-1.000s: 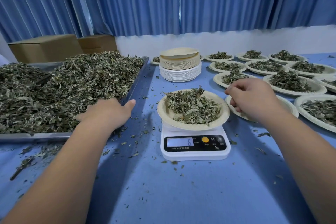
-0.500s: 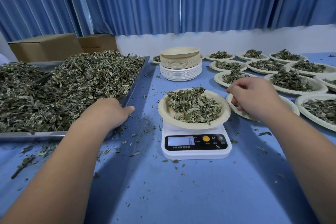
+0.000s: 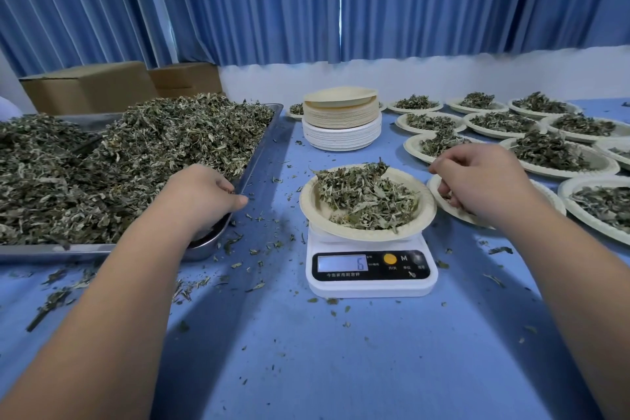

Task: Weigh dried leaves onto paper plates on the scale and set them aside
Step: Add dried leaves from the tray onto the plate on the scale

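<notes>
A white kitchen scale (image 3: 371, 269) stands mid-table and its display reads 6. On it sits a paper plate (image 3: 426, 211) with a heap of dried leaves (image 3: 364, 198). At the left, a metal tray (image 3: 262, 153) holds a big pile of loose leaves (image 3: 136, 160). My left hand (image 3: 204, 194) is at the tray's right rim, fingers curled into the leaves, thumb on the rim. My right hand (image 3: 484, 181) hovers over a nearly bare plate (image 3: 549, 201) to the right of the scale, its fingers curled down around a few leaves.
A stack of unused paper plates (image 3: 341, 126) stands behind the scale. Several filled plates (image 3: 552, 150) cover the right and far side of the table. Two cardboard boxes (image 3: 88, 89) sit behind the tray. Leaf crumbs litter the blue tabletop (image 3: 306, 351).
My left hand's fingers have curled into the leaves at the tray's rim. My right hand has barely moved. The scale reading is unchanged.
</notes>
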